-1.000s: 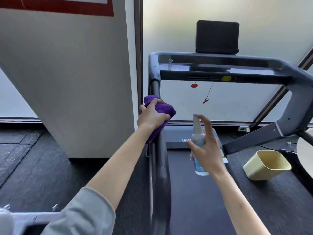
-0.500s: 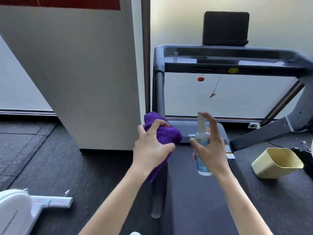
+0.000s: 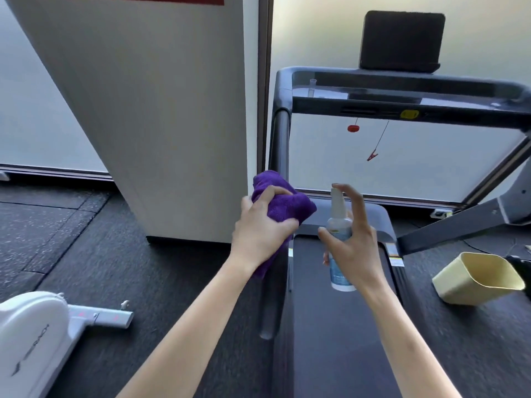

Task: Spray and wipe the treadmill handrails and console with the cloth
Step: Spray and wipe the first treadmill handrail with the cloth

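Left hand: one left hand was clenched around a bunched purple cloth, pressing it against the left handrail.
Right hand: one right hand was wrapped around a spray bottle, forefinger raised over the nozzle at the top.
Cloth: one, purple; most of it bulged above and to the right of the left hand's knuckles, and a tail hung down below the wrist along the rail.
Spray bottle: one, clear with a pale blue label, held upright just to the right of the cloth, apart from it.
Handrails: one dark rail ran from beyond the left hand down past the left forearm to a rounded end; only a grey slanted support showed far to the right of the right hand.
Console: one grey console bar lay well beyond both hands, with a dark screen standing on it.
Hanging from console: one red key and one red clip on a cord, above the right hand.
Belt: one dark treadmill belt lay under the right forearm.
Bin: one pale yellow bin lay tipped on the floor to the right of the right hand.
White machine: one white machine sat on the floor to the left of the left forearm.
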